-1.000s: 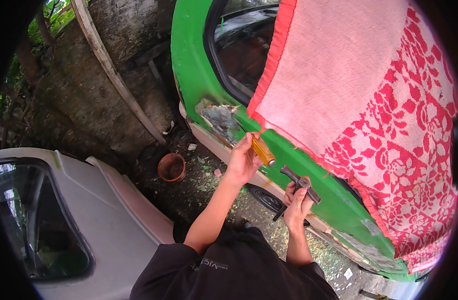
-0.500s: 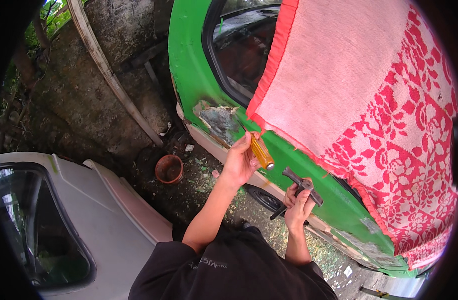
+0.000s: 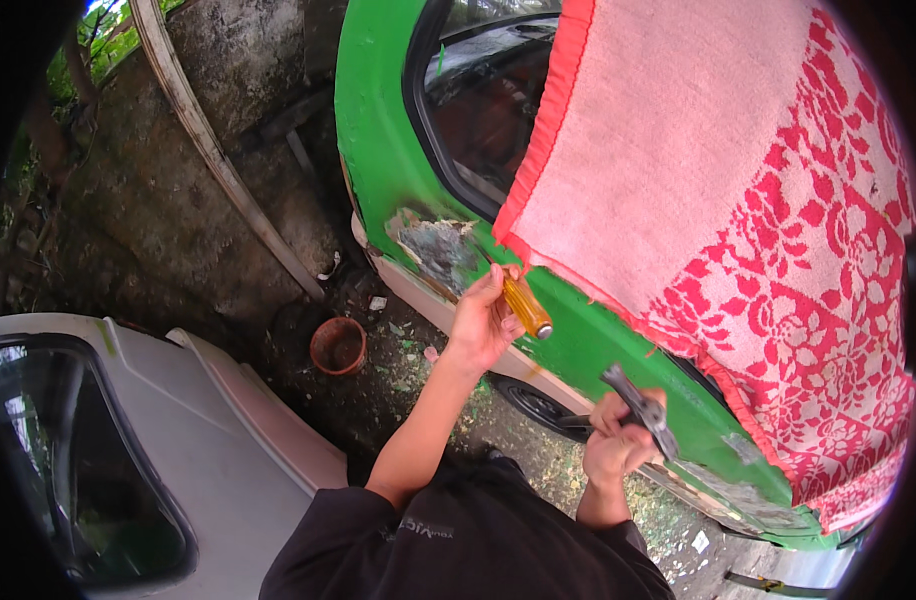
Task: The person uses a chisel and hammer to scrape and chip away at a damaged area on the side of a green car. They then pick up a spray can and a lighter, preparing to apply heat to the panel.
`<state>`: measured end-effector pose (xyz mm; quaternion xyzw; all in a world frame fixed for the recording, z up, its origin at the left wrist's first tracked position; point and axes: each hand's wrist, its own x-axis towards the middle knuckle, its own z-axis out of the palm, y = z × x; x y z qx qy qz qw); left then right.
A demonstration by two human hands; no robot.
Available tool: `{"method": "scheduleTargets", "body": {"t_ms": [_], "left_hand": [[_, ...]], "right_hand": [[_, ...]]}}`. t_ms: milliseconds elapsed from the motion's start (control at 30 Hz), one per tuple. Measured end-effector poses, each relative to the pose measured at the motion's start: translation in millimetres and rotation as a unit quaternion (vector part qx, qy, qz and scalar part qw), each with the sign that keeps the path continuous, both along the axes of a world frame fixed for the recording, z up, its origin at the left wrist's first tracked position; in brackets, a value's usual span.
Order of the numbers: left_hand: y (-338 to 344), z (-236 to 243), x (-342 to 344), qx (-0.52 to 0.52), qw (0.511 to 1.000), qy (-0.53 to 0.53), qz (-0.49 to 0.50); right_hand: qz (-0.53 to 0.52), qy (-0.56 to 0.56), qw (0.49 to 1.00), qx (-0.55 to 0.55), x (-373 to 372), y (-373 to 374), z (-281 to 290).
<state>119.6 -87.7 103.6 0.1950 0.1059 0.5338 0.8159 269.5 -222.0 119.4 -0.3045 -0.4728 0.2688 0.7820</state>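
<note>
My left hand (image 3: pixel 481 325) is closed around a screwdriver (image 3: pixel 527 303) with a translucent amber handle. Its thin dark shaft points toward a scraped, bare patch (image 3: pixel 436 245) on the green car body (image 3: pixel 378 140); whether the tip touches cannot be made out. Lower and to the right, my right hand (image 3: pixel 618 450) grips a hammer (image 3: pixel 640 412) close below its dark metal head, slightly blurred. The hammer head is apart from the screwdriver's butt end.
A pink and red floral towel (image 3: pixel 668 150) drapes over the green car. Behind me on the left stands a grey vehicle (image 3: pixel 228 470). A reddish bucket (image 3: pixel 338 345) sits on the ground among paint flakes. A long curved strip (image 3: pixel 208 150) leans on the wall.
My right hand has swung the hammer right and downward, away from the screwdriver's end. The left hand and screwdriver have stayed in nearly the same place.
</note>
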Motion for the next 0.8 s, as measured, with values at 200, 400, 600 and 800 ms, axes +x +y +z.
{"method": "scheduleTargets", "body": {"t_ms": [200,400,600,800], "left_hand": [[5,-14,-5,0.0,1.0,-0.028,-0.008],[10,-3,-20,-0.01,0.998,-0.057,-0.035],[1,-1,-17,-0.005,0.999,-0.037,-0.038],[-1,3,-17,0.001,0.998,-0.038,-0.058]], "right_hand": [[-0.137,-0.385,0.898,-0.165,-3,22,-19],[-0.094,-0.069,0.992,-0.038,-10,4,12],[-0.039,-0.046,0.997,-0.055,-12,0,8],[-0.043,-0.109,0.991,-0.06,-12,7,-8]]}}
